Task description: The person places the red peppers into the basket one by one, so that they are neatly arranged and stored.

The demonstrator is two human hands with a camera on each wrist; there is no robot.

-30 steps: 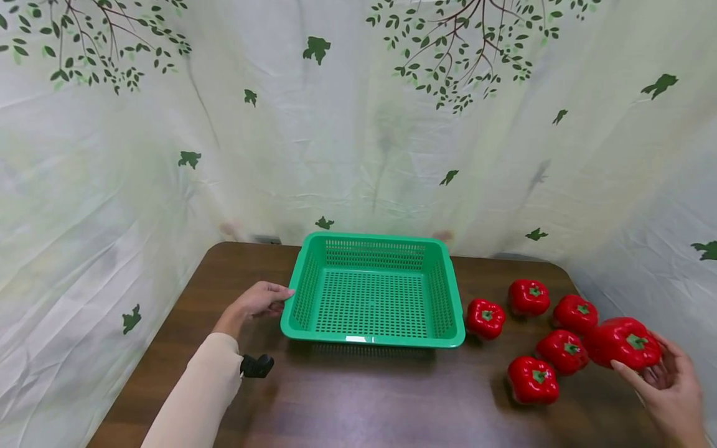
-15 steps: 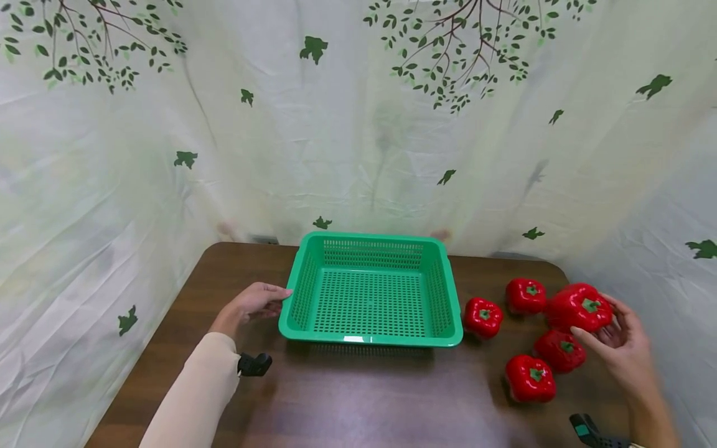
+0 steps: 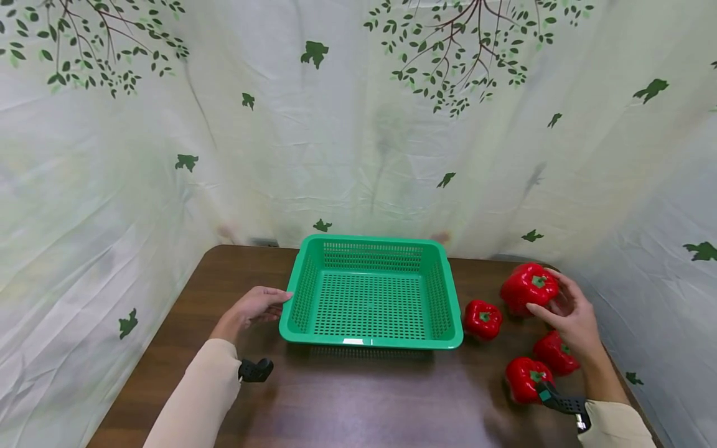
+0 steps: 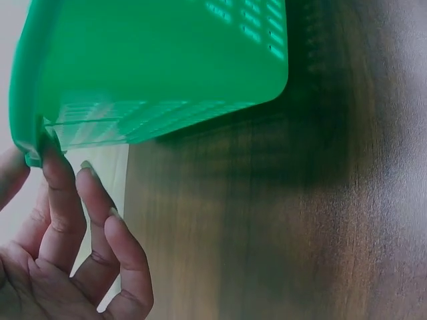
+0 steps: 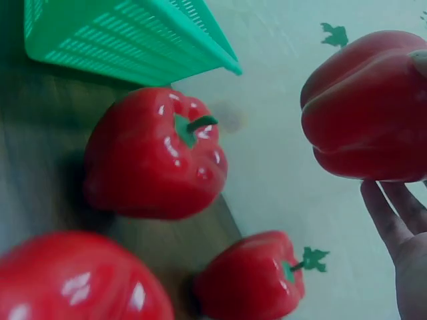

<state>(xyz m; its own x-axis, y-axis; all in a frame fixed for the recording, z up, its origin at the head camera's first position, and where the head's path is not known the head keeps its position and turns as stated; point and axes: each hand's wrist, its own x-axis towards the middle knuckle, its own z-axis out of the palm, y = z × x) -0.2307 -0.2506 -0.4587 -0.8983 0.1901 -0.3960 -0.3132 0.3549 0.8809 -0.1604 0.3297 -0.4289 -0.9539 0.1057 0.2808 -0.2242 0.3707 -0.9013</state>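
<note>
A green perforated plastic basket (image 3: 370, 342) stands on the wooden table, with no contents showing. My left hand (image 3: 260, 305) pinches its left rim between thumb and fingers, as the left wrist view shows close up. At the table's back right, my right hand (image 3: 574, 314) grips a red bell pepper (image 3: 521, 289) from its right side, thumb in front. The right wrist view has this bell pepper (image 5: 360, 113) raised above the others. Another bell pepper (image 3: 483, 320) sits just right of the basket. The held pepper and right hand hide whatever lies behind them.
Nearer the front right lie a bell pepper (image 3: 554, 353) and another one (image 3: 521, 379), partly covered by the right wrist's black camera mount (image 3: 560, 398). A pale leaf-printed curtain (image 3: 364, 155) encloses the table's back and sides.
My right hand has carried the bell pepper leftward and back over the other peppers, coming nearer the basket. My left hand has kept its hold on the basket rim, which has stayed in place.
</note>
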